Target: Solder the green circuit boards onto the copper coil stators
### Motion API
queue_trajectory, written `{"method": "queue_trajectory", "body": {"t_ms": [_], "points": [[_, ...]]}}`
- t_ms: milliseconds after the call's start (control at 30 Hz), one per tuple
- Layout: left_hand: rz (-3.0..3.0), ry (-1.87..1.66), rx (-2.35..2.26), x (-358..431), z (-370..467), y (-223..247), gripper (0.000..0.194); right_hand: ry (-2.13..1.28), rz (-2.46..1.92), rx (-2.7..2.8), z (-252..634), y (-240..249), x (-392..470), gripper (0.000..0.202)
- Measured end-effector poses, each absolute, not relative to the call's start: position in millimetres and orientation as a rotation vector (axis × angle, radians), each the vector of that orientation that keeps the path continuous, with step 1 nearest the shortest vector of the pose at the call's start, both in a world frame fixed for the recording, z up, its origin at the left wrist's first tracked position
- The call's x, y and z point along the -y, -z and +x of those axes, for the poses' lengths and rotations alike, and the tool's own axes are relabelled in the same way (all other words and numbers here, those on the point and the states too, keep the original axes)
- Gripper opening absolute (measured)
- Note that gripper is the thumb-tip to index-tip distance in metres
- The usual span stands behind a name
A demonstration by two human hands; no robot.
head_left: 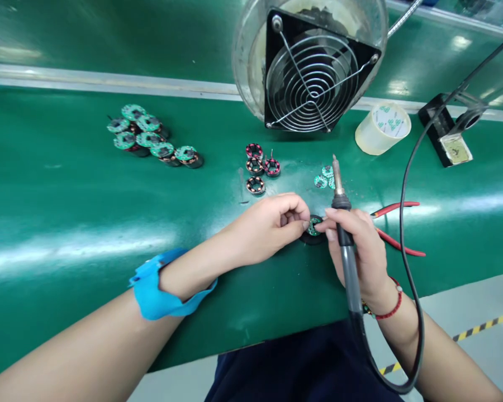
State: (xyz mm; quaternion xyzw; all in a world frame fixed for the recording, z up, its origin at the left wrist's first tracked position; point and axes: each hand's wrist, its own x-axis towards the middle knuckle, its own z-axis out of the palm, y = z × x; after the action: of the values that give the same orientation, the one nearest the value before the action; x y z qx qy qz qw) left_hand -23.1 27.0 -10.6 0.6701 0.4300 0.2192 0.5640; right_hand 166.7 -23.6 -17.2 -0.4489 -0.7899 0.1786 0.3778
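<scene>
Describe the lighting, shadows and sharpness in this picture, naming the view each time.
Head view: bright glare streaks the left side of the green table and shows again right of the pliers; head view: a soft shadow lies just below the fan; head view: the soldering iron looks fairly clear, but markings on the small boards are too tiny to read.
</scene>
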Motion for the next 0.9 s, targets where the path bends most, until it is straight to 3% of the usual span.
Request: {"method": "queue_trajectory", "body": {"t_ms": [267,900], "points": [[1.634,-0.469,-1.043,-29,-25,9,0.009,-0.368,-1.114,1.771,186,14,37,0.032],[1.659,-0.494,-1.042,-28,-25,9,0.010,-0.547,-1.056,1.810,192,10,44,0.022]]}}
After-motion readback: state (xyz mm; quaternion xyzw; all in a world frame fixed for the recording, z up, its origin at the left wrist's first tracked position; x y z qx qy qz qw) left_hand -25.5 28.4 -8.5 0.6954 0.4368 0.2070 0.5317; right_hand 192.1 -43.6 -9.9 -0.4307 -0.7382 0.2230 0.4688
